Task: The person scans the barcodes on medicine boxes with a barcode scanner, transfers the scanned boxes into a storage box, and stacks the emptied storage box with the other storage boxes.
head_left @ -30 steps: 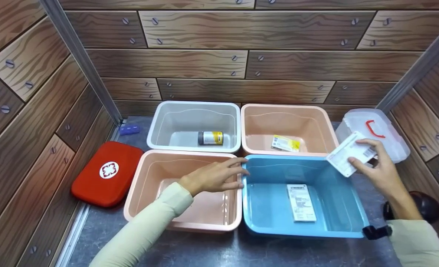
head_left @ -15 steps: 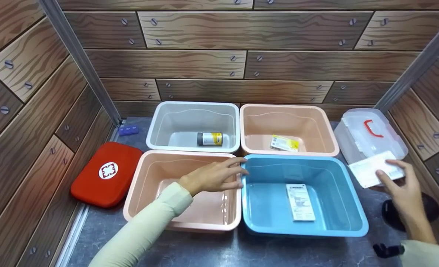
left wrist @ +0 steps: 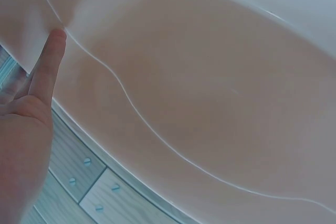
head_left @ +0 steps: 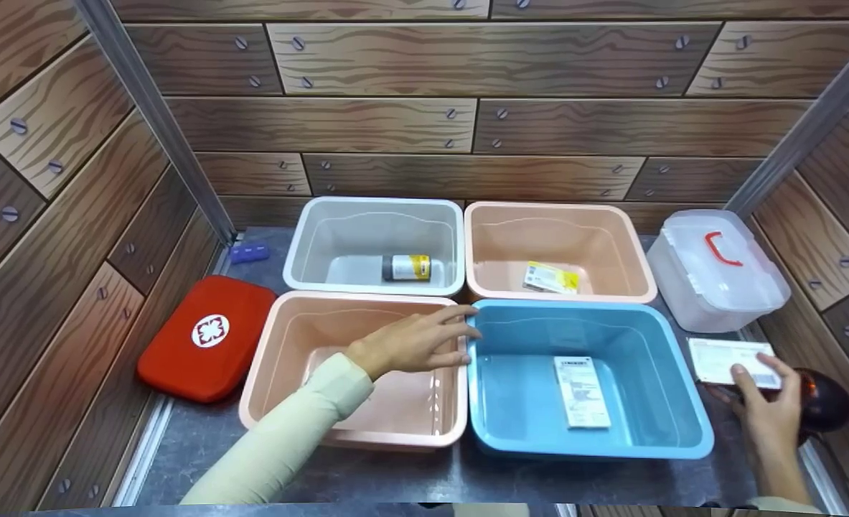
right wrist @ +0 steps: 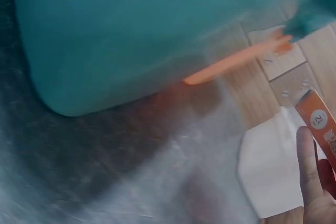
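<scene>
Out past the blue bin's right side, my right hand [head_left: 772,413] pinches a white medicine box [head_left: 724,360] with small print and a barcode. The right wrist view shows that box's orange edge [right wrist: 318,119] beside the thumb. My left hand [head_left: 411,342] reaches over the front peach bin [head_left: 352,434], fingers loosely extended, fingertips at the rim where it meets the blue bin [head_left: 589,452]. In the left wrist view, a fingertip [left wrist: 58,35] lies against the peach wall. Inside the blue bin lies another white printed box [head_left: 582,393].
Behind stand a grey bin [head_left: 374,290] holding a dark-capped bottle [head_left: 407,267] and a second peach bin [head_left: 560,212] with a yellow-white box [head_left: 551,278]. A red first-aid case [head_left: 194,366], purple case [head_left: 250,252], clear red-handled box [head_left: 725,287] and dark rounded object [head_left: 826,402] flank the bins.
My right hand has carried the medicine box from above the blue bin's right rim outward and down, in front of the clear box. The left hand has stayed in place.
</scene>
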Demonstrator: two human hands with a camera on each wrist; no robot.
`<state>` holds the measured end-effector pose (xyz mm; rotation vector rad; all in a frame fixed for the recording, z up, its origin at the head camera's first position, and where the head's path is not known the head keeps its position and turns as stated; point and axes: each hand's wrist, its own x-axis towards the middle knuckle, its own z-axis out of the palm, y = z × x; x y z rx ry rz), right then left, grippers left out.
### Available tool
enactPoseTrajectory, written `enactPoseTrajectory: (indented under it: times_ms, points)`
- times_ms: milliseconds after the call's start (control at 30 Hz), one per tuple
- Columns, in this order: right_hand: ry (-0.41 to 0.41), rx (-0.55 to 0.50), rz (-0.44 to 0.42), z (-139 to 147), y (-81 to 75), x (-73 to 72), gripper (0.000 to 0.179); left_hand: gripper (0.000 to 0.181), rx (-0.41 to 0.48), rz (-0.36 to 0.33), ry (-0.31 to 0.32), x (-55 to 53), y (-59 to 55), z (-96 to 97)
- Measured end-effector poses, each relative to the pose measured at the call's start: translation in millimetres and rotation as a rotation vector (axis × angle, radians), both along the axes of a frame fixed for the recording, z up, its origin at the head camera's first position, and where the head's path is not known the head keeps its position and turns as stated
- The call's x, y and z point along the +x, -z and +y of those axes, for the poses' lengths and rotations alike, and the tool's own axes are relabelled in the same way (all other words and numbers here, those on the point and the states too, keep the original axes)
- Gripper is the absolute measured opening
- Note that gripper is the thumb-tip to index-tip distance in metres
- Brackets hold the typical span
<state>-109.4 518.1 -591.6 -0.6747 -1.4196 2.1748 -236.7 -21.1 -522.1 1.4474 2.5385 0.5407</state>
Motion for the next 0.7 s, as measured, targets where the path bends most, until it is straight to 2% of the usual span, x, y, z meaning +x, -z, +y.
enactPoseTrajectory:
  times_ms: [100, 300, 400, 467, 567, 633, 700]
  points:
    - [0.041, -0.046, -0.029, -1.4, 7.1, 1.9, 0.042, 0.050, -0.001, 0.007, 0.000, 0.1, -0.5, 0.4]
    - [0.061, -0.187, -0.017, -2.2, 15.7, 5.5, 0.042, 0.048, -0.012, 0.019, 0.008, 1.3, -1.2, 0.3]
    - [0.069, -0.181, -0.048, -2.8, 15.0, 5.4, 0.042, 0.048, -0.012, 0.022, 0.012, 1.3, -0.6, 0.7]
    - [0.067, -0.131, -0.087, -1.1, 9.8, 4.3, 0.041, 0.048, -0.009, 0.026, 0.013, 1.2, -0.1, 0.8]
    - [0.058, -0.052, -0.116, 3.8, -6.7, -1.5, 0.042, 0.048, -0.006, 0.028, 0.013, 0.9, 0.5, 0.7]
    - [0.041, 0.008, -0.100, 7.8, -21.9, -6.8, 0.043, 0.048, -0.006, 0.026, 0.010, 0.8, 0.6, 0.5]
    - [0.004, 0.037, -0.046, 11.6, -38.6, -13.8, 0.043, 0.048, -0.007, 0.024, 0.009, 0.6, 0.4, 0.4]
